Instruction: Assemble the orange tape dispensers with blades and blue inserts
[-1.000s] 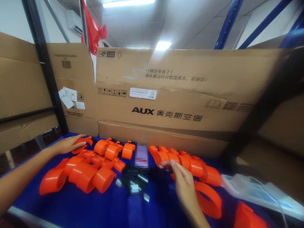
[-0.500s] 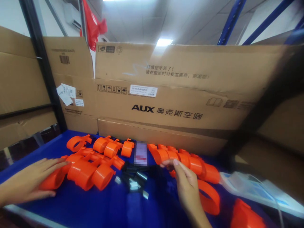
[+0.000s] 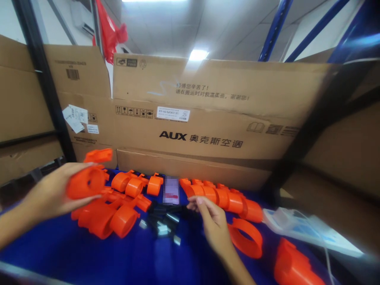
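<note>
My left hand (image 3: 55, 192) grips an orange plastic ring part (image 3: 84, 184) with a short arm on top and holds it raised at the left. Below it, several similar orange ring parts (image 3: 102, 219) lie close together on the blue surface. My right hand (image 3: 215, 223) hovers right of centre, thumb and fingers pinched together; whatever is between them is too small or dark to make out. Just left of that hand is a loose pile of small black pieces with shiny metal-looking ends (image 3: 163, 229).
A row of orange ring parts (image 3: 221, 197) runs along the right, with a larger orange ring (image 3: 246, 239) nearer. A partly blurred phone-like rectangle (image 3: 171, 192) sits at the back centre. Cardboard (image 3: 202, 158) walls the rear. A white tray-like item with a cable (image 3: 314, 233) lies right.
My left hand has taken hold of an orange ring part and lifted it from the group. My right hand stays pinched near the black pieces. The view has shifted slightly.
</note>
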Demonstrator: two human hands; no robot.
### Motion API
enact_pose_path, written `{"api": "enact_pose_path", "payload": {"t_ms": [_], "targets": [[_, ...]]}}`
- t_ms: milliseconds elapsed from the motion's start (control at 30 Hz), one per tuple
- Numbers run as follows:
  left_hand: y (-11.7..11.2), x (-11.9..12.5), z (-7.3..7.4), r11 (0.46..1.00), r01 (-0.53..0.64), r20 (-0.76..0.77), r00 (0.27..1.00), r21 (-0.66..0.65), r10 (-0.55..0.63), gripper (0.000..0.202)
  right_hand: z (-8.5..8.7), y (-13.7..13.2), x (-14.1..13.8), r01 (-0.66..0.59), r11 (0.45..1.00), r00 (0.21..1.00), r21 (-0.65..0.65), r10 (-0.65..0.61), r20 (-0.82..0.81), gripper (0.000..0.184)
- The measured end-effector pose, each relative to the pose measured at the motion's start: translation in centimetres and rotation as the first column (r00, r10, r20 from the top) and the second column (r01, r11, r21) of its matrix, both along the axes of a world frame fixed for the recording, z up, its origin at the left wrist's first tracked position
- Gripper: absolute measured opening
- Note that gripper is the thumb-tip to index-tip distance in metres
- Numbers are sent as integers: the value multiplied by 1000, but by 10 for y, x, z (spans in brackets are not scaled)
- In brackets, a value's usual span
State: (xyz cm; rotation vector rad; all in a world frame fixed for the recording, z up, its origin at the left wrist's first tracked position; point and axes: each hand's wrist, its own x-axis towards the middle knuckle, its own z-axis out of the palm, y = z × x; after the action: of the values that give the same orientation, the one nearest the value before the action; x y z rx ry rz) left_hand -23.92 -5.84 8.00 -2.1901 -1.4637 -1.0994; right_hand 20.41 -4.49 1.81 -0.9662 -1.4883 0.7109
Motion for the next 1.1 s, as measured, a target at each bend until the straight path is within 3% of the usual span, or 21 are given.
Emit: {"api": "enact_pose_path", "payload": {"t_ms": [67, 133, 233, 300, 400, 500, 600, 667, 733, 767, 800, 833, 900, 933, 1000, 1100], "targets": [[8, 58, 2, 979, 203, -84, 976, 23, -200, 76, -2, 2, -2, -54, 998, 998, -29, 53, -31, 33], [13, 116, -1, 913, 406, -163, 904, 46, -394, 84, -2, 5, -2, -111, 991, 990, -68, 104, -94, 38], [17, 186, -13, 826, 562, -271, 790, -40, -550, 80, -2, 7, -4, -170, 975, 963, -143, 133, -233, 51], [20, 216, -21, 785, 613, -330, 724, -95, -605, 79, -2, 8, -4, -153, 969, 943, -193, 84, -322, 56], [24, 239, -34, 736, 664, -409, 640, -130, -650, 68, -4, 13, -2, -52, 963, 928, -265, -51, -368, 55], [29, 245, -47, 693, 708, -417, 594, -135, -688, 60, -8, 19, 3, 17, 948, 931, -319, -131, -339, 42], [30, 243, -57, 622, 770, -279, 571, -147, -772, 69, -12, 22, 4, 9, 941, 935, -339, -128, -331, 38], [29, 241, -63, 592, 791, -54, 591, -154, -805, 85, -13, 21, 3, 4, 941, 934, -340, -125, -335, 37], [26, 240, -68, 579, 797, 304, 602, -172, -738, 95, -12, 19, 0, 3, 944, 922, -331, -131, -365, 36], [24, 239, -70, 546, 816, 503, 559, -191, -659, 92, -12, 18, -2, -1, 947, 911, -323, -132, -390, 35], [23, 240, -71, 480, 854, 686, 473, -202, -552, 87, -10, 17, -4, -9, 949, 901, -314, -129, -415, 34], [22, 240, -71, 381, 904, 831, 358, -195, -425, 80, -9, 16, -5, -21, 952, 892, -304, -120, -435, 33], [21, 242, -70, 176, 977, 978, 146, -118, -151, 69, -7, 15, -8, -56, 956, 890, -287, -82, -448, 31], [20, 244, -68, 116, 990, 996, 85, -81, -32, 66, -6, 14, -9, -80, 957, 894, -280, -55, -444, 30], [21, 247, -66, 120, 992, 992, 34, -49, 124, 62, -5, 12, -12, -138, 953, 904, -269, 10, -428, 30], [22, 251, -64, 270, 962, 979, -32, -25, 202, 66, -5, 9, -18, -210, 944, 922, -253, 106, -372, 44]]}}
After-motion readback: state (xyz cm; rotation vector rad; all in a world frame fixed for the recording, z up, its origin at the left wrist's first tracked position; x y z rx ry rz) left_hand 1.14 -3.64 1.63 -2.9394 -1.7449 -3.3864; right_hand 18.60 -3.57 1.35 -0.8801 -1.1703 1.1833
